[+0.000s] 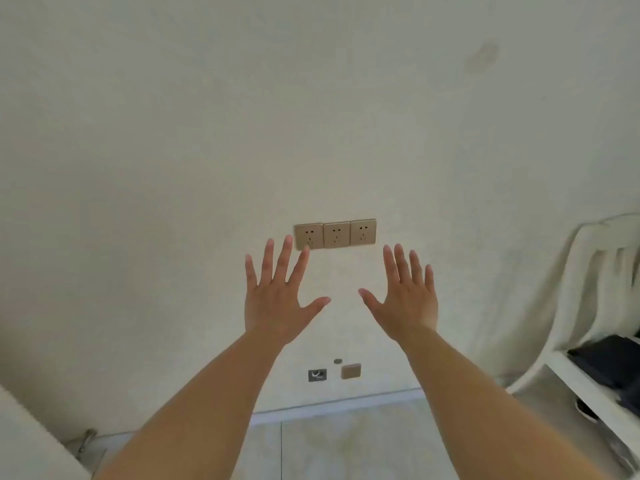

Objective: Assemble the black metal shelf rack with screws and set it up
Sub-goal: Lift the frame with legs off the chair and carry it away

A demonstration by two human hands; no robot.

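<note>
No shelf rack part or screw is in view. My left hand (277,299) is raised in front of a pale wall, back toward me, fingers spread wide, holding nothing. My right hand (407,299) is held up beside it the same way, fingers apart and empty. A gap separates the two thumbs. Both bare forearms reach up from the bottom of the frame.
Three gold wall sockets (335,234) sit in a row just above my fingertips. Lower on the wall are a dark plate (317,375) and a small brown plate (350,371). A white plastic chair (588,306) with dark items stands at right. Tiled floor (346,445) lies below.
</note>
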